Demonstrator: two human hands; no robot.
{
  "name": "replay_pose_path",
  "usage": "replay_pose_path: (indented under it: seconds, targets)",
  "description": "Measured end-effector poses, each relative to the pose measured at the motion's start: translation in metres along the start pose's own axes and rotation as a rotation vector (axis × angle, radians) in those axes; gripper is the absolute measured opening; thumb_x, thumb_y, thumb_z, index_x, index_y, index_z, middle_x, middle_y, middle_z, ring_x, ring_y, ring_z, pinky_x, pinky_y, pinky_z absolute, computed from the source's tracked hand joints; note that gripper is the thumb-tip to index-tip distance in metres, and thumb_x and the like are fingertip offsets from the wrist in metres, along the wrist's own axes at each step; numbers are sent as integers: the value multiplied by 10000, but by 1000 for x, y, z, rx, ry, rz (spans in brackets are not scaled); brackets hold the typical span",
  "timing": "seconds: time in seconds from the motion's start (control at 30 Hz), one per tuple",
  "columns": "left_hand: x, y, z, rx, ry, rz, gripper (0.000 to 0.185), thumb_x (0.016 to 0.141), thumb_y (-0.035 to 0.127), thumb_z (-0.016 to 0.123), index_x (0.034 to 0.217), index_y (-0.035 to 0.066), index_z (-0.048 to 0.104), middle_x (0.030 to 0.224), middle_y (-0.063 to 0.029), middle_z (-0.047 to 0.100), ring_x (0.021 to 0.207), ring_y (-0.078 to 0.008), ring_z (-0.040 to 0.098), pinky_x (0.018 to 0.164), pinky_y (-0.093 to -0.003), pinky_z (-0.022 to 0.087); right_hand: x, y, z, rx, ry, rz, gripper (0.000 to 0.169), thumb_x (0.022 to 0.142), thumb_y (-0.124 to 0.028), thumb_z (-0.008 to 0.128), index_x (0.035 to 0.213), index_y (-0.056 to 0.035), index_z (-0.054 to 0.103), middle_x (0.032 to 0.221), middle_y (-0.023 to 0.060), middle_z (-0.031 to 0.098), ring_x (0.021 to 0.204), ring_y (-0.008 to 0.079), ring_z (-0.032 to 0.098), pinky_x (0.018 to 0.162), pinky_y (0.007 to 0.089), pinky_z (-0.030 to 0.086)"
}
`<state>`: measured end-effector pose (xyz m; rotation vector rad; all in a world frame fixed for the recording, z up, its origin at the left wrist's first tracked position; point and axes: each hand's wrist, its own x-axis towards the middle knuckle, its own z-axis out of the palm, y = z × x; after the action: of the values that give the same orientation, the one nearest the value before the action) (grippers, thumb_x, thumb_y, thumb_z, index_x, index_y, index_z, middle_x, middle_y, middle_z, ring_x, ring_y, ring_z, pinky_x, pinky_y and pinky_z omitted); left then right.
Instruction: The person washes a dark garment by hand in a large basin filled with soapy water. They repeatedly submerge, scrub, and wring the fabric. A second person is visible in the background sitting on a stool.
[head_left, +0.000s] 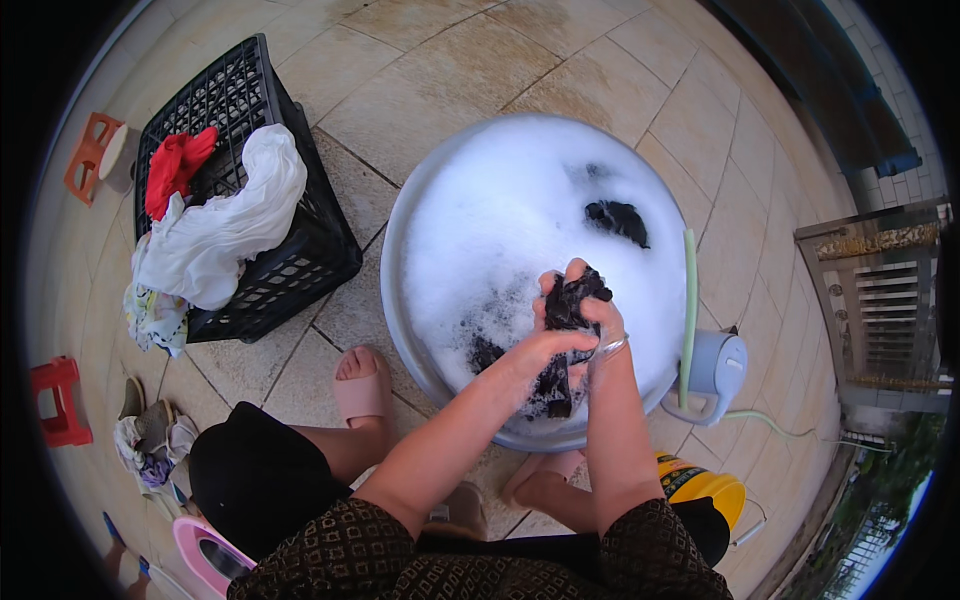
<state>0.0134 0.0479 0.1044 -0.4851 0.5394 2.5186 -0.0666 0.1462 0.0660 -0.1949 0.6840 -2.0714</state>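
Observation:
A large round metal basin (394, 300) filled with white suds (495, 202) stands before me. Over its near right part, my left hand (551, 334) and my right hand (600, 322) grip a bunched wet black cloth (574, 304) between them. Its lower end hangs down to the foam. Another piece of black cloth (616, 222) pokes out of the suds farther back. Dark cloth (486, 352) also shows through thin foam at the near left. A bracelet circles my right wrist. Whatever lies deeper is hidden by foam.
Left of the basin, a black plastic crate (315, 247) bears white cloth (225, 232) and red cloth (176, 169). A green hose (688, 315) hangs over the basin's right rim, beside a blue-grey pitcher (716, 367). A yellow bucket (701, 487) and a red stool (61, 401) stand nearby.

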Motion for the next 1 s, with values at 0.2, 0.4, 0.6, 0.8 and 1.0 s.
replay_pose_path:
  seconds: [0.2, 0.4, 0.6, 0.8, 1.0]
  targets:
    - [25, -25, -18, 470, 170, 333, 200, 677, 80, 553, 857, 8, 503, 760, -51, 518, 681, -146, 509, 577, -258, 420, 4, -23, 27, -779, 246, 154, 212, 587, -51, 651, 682, -70, 462, 675, 17, 486, 631, 112, 479, 573, 237, 396]
    - [55, -74, -69, 1174, 542, 428, 367, 703, 352, 503, 957, 88, 522, 892, -156, 564, 898, -309, 510, 747, -357, 396, 10, 21, 29, -1547, 588, 28, 196, 574, -140, 621, 632, -36, 464, 573, 36, 500, 571, 156, 509, 551, 271, 416]
    - [36, -45, -62, 1135, 622, 289, 450, 644, 381, 555, 937, 44, 501, 850, -170, 568, 851, -332, 525, 712, -384, 405, -8, 47, 7, -1314, 722, -35, 623, 676, -381, 615, 1126, -41, 354, 862, 129, 537, 789, 213, 536, 691, 308, 426]
    - [13, -14, -60, 985, 303, 239, 572, 575, 272, 684, 927, -75, 396, 831, -148, 514, 770, -194, 518, 672, -285, 414, -40, 44, 15, -471, 759, 20, 442, 776, -412, 503, 1018, -44, 461, 877, 60, 534, 753, 131, 526, 580, 264, 441]
    - [-6, 6, -59, 938, 86, 205, 561, 608, 295, 702, 951, -58, 434, 861, -109, 506, 785, -161, 495, 678, -271, 405, -55, 33, 19, -488, 752, 162, 404, 790, -440, 462, 922, -60, 495, 744, 12, 527, 586, 77, 473, 461, 190, 351]
